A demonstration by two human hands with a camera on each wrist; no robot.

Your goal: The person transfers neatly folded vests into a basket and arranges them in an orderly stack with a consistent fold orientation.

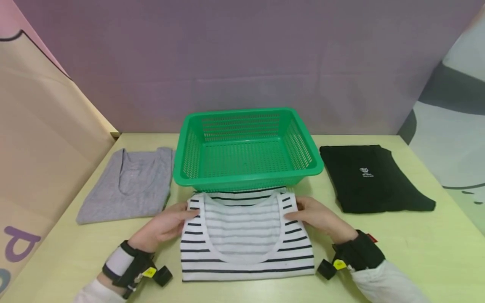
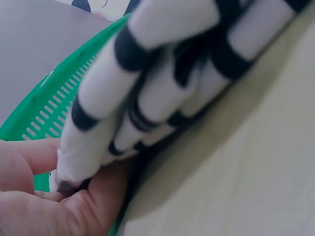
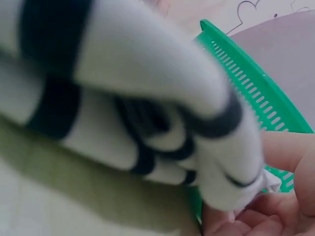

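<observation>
Striped top [image 1: 246,235]: folded into a flat rectangle, lying on the bench [image 1: 417,252] at the near edge, centred; far edge right against the green basket [image 1: 246,147] front wall.
Left hand [image 1: 166,225]: at the top-left shoulder corner of the fold; wrist view shows thumb over and fingers [image 2: 44,211] under the stacked layers, so pinching the striped top [image 2: 162,83].
Right hand [image 1: 318,216]: mirror of that on the top-right corner; wrist view shows the folded edge [image 3: 147,113] caught between its fingers [image 3: 275,216].
Lift state: body of the fold looks flat on the bench in the head view; pinched corners look raised a little in both wrist views. Can't tell more than that.
Green basket: directly behind the fold, mid-bench, nothing visible inside.
Grey top [image 1: 129,185]: folded, on the bench left of the basket, untouched.
Black top [image 1: 375,179]: folded, on the bench right of the basket, untouched.
Progress (my read): folding looks done, both-hand hold in place. Left: all three folded pieces are outside the basket.
</observation>
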